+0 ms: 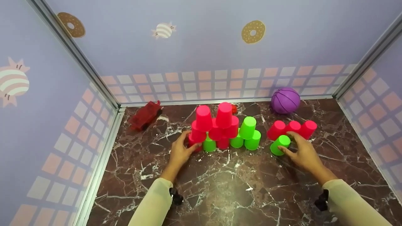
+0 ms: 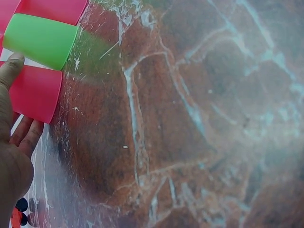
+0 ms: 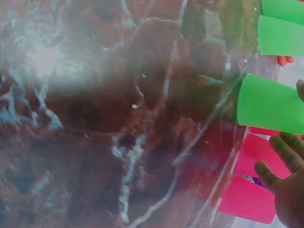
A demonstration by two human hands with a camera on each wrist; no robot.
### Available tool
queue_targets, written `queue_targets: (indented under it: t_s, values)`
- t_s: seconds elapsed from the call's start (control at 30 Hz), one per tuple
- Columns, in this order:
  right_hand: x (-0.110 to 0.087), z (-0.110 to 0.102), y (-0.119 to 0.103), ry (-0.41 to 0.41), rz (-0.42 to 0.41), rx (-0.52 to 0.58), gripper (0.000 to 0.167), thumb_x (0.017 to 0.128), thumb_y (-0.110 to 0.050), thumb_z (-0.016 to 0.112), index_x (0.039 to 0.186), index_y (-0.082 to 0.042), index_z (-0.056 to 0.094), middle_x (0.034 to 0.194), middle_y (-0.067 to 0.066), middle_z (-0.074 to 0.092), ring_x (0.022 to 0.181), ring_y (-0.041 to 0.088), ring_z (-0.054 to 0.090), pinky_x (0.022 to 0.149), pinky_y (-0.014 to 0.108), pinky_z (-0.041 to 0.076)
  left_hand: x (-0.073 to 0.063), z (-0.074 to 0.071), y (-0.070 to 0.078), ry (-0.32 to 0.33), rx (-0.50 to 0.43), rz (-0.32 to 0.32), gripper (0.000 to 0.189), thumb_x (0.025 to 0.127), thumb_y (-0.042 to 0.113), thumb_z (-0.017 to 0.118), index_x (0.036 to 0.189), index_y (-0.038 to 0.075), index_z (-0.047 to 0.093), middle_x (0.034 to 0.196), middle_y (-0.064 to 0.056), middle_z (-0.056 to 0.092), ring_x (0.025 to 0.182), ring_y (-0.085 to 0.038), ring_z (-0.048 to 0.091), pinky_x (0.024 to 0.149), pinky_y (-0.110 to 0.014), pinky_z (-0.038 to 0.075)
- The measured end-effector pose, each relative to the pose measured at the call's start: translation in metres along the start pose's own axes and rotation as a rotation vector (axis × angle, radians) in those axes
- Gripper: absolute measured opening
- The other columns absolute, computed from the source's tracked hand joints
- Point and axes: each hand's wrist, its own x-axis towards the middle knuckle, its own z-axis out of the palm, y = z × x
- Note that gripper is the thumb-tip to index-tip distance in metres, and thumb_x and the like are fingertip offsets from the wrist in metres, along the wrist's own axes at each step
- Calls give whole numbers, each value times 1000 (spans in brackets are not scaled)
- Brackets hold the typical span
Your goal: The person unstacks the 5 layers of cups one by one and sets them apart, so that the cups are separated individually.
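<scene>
Upside-down pink and green cups form a stepped stack, with two pink cups [image 1: 224,115] on top and a green cup [image 1: 248,128] on its right side. At the stack's left end my left hand [image 1: 181,152] curves round a bottom pink cup [image 2: 35,92], thumb in front and fingers at its far side. Beside it in the bottom row stands a green cup [image 1: 209,144]. To the right, my right hand [image 1: 306,154] holds a separate upside-down green cup [image 1: 278,149] between thumb and fingers. Three pink cups [image 1: 293,127] stand in a row just behind it.
A purple ball [image 1: 285,100] sits near the back wall at right. A red translucent object [image 1: 145,115] lies at the back left. Behind the stack a small red thing [image 1: 234,109] peeks out. Patterned walls enclose the dark marbled tabletop [image 1: 220,188] on three sides.
</scene>
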Motion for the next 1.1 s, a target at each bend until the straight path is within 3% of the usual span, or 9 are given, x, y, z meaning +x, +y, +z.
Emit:
queue_targets:
  t_s: [0.13, 0.37, 0.6, 0.77, 0.97, 1.1]
  values:
    - [8, -10, -9, -5, -48, -19, 70, 93, -21, 91, 149, 7, 58, 135, 29, 73, 118, 52, 73, 102, 70, 57, 1, -2, 0, 7, -10, -1, 60, 86, 26, 96, 138, 17, 68, 126, -14, 82, 117, -32, 79, 102, -49, 65]
    - [26, -25, -33, 62, -188, -70, 70, 90, -19, 93, 148, 4, 61, 132, 25, 75, 116, 48, 75, 97, 67, 61, 2, -2, 1, 9, -14, -3, 61, 86, 25, 96, 139, 16, 68, 125, -14, 82, 117, -32, 79, 102, -49, 65]
    - [49, -32, -64, 44, -214, -81, 74, 93, -26, 92, 153, 1, 58, 143, 26, 70, 127, 50, 71, 104, 69, 58, 2, -3, 3, 11, -16, 9, 60, 87, 25, 96, 139, 16, 68, 123, -15, 82, 115, -32, 79, 100, -50, 66]
    - [66, -30, -84, 33, -238, -58, 75, 94, -30, 90, 156, -4, 57, 147, 22, 69, 122, 49, 74, 104, 68, 59, 0, -2, 2, 8, -26, 13, 60, 87, 25, 95, 139, 16, 68, 125, -16, 82, 117, -33, 79, 101, -50, 65]
    - [84, -20, -107, 33, -326, -28, 74, 94, -32, 91, 154, -4, 59, 140, 19, 73, 103, 40, 76, 91, 58, 65, -1, 1, 0, 12, -13, 24, 59, 87, 28, 95, 138, 16, 68, 125, -14, 82, 116, -33, 80, 100, -50, 66]
    - [96, -11, -129, 20, -373, 5, 74, 94, -34, 90, 154, -3, 60, 141, 19, 73, 105, 38, 76, 96, 56, 64, -1, 1, 1, 11, -28, 20, 59, 86, 26, 96, 138, 16, 69, 125, -14, 82, 116, -33, 79, 101, -51, 65]
